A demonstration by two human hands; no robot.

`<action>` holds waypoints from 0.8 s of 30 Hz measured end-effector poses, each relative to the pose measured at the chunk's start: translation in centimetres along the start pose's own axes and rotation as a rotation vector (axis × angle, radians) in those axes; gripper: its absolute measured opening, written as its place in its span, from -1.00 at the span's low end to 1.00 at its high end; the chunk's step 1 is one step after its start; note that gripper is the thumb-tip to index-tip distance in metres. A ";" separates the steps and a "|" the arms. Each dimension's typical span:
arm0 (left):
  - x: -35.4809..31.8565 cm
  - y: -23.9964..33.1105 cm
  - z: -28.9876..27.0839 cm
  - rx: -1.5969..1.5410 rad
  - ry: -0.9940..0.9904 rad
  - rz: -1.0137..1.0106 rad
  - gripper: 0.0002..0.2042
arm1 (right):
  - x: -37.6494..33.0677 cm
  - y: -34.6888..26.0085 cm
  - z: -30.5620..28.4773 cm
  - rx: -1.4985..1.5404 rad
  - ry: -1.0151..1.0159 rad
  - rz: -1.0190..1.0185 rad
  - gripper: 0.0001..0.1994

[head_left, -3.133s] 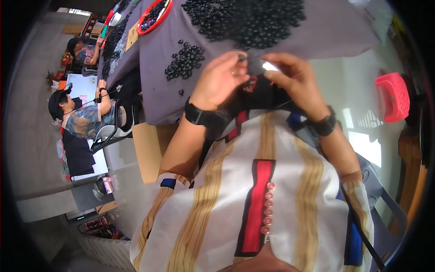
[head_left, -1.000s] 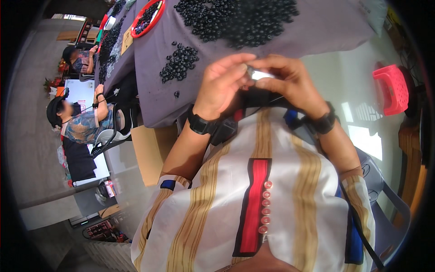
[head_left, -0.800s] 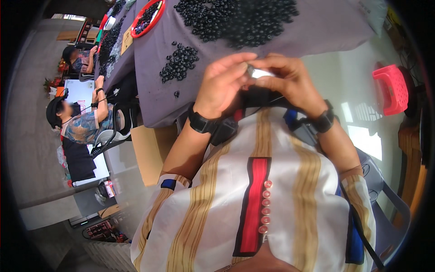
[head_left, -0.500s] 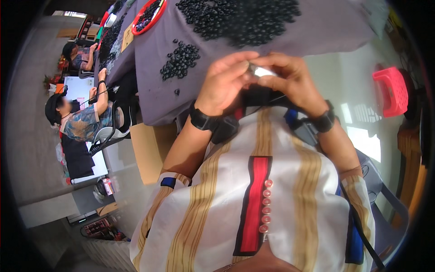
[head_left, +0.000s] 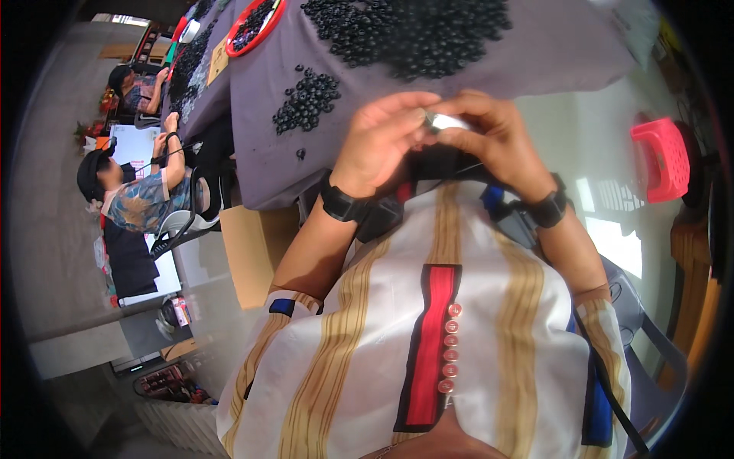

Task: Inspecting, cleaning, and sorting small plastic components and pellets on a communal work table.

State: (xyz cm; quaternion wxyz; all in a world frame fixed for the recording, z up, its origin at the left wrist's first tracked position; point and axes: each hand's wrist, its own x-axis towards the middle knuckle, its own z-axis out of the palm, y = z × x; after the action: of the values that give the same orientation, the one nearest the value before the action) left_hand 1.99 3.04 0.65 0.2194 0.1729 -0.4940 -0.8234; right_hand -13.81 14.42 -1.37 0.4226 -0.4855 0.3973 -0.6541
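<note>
My right hand (head_left: 493, 136) is closed around a small tool (head_left: 449, 122), white with a grey metal end, whose exact kind I cannot tell. Its metal end meets the fingertips of my left hand (head_left: 373, 145), which are pinched together; whatever they hold is hidden. Both hands are held close together over the near edge of the table. Beyond my left hand lies a small pile of black round pieces (head_left: 307, 99), some showing a hole. A larger heap of the same black pieces (head_left: 405, 34) spreads over the grey tablecloth (head_left: 260, 157) farther off.
At the far left of the table is a red-rimmed round tray (head_left: 277, 17) holding dark pieces. An open cardboard box (head_left: 252, 260) stands below the table's left side. Two people (head_left: 145, 195) sit working along the left. A pink plastic stool (head_left: 661, 161) stands to the right.
My hands keep nearly the same place, with the tool's metal end still at my left fingertips. The view has shifted slightly.
</note>
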 end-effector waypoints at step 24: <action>8.8 1.1 -7.1 1.521 0.135 0.281 -0.78 | 0.0 0.4 -1.2 -0.195 0.243 0.194 -0.81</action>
State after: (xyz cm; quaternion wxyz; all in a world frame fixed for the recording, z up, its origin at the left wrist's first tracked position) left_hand -1.61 -7.34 -2.16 0.1725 0.2613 -0.9262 -0.2101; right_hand -14.86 14.40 -2.01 0.3836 -0.4008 0.5520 -0.6225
